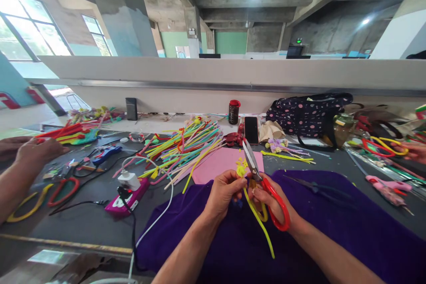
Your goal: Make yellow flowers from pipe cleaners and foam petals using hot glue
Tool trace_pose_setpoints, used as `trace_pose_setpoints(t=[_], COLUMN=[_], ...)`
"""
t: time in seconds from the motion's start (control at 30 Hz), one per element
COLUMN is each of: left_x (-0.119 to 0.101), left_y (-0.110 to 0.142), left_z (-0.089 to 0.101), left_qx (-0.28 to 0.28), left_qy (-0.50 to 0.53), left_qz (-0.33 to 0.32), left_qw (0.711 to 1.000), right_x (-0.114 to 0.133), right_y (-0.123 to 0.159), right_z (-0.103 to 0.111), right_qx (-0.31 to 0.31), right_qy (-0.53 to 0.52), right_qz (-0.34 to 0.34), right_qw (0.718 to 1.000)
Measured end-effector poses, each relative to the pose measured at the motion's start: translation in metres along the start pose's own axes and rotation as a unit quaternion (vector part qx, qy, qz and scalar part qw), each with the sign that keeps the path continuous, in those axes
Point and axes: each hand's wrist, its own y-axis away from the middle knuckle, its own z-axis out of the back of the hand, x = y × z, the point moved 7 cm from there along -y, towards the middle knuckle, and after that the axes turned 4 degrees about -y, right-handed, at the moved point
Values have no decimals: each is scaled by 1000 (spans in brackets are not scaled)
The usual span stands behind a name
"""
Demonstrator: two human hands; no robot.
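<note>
My left hand (223, 193) is closed, its thumb and fingertips pinching a yellow pipe cleaner (264, 230) just below a small yellow fuzzy flower-like head (241, 170). The free end of the pipe cleaner hangs down between my hands. In my right hand (271, 197) is a pair of scissors (252, 162) with one red and one yellow handle. Their blades point up and look nearly closed, close beside the yellow head. Both hands are above a dark purple cloth (186, 226), with a pink sheet (208, 166) behind them.
A heap of coloured pipe cleaners (189, 146) lies left of centre. A purple power strip (128, 197) with a white charger (129, 181) sits nearer. Behind are a phone (251, 130), a dark bottle (234, 113) and a patterned bag (299, 115). Other people's hands (40, 151) work at both sides.
</note>
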Motion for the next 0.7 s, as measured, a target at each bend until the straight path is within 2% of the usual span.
trace_pose_setpoints(t=[0.1,0.23,0.5,0.7], left_x=[-2,-2,10,17], left_y=[0,0,-4,-10], left_z=[2,2,3,3], left_qx=[-19,-11,18,55], left_qy=[-12,-11,89,145], left_qz=[-16,-17,75,85], left_qw=[1000,1000,993,984], right_x=[1,3,5,1], right_y=[0,0,-5,-6], right_z=[1,4,11,12], right_qx=[-3,-17,-37,-41], right_qy=[12,21,26,32], right_qz=[6,11,20,0], right_qw=[1000,1000,999,999])
